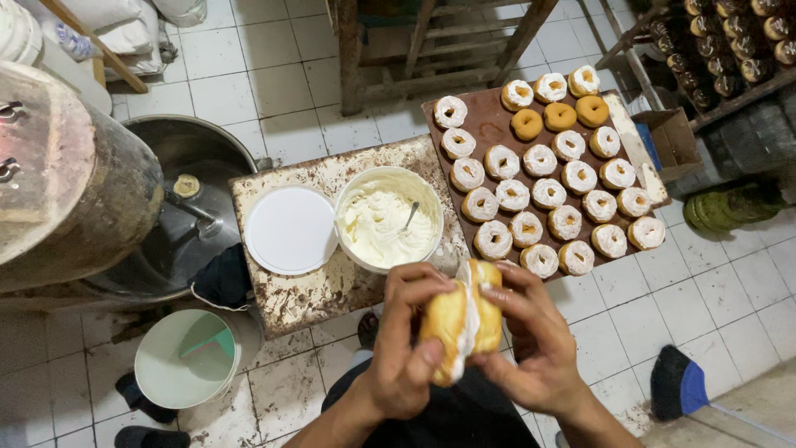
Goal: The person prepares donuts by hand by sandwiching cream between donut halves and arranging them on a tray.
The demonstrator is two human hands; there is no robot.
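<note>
Closest to the camera, a left hand (404,353) and a right hand (535,344) hold a split doughnut (462,319) upright between them, above the person's lap. Fingers of both hands curl around its golden halves, pressing them together over white cream. It looks soft, light and easily squashed, best held by the crust sides, since the cream seam would be slippery. Beyond sits a worn low table (311,290), then a brown tray (489,124) of sugar-dusted doughnuts, a tub of cream (388,218) with a spoon (410,216), and a white lid (290,229).
</note>
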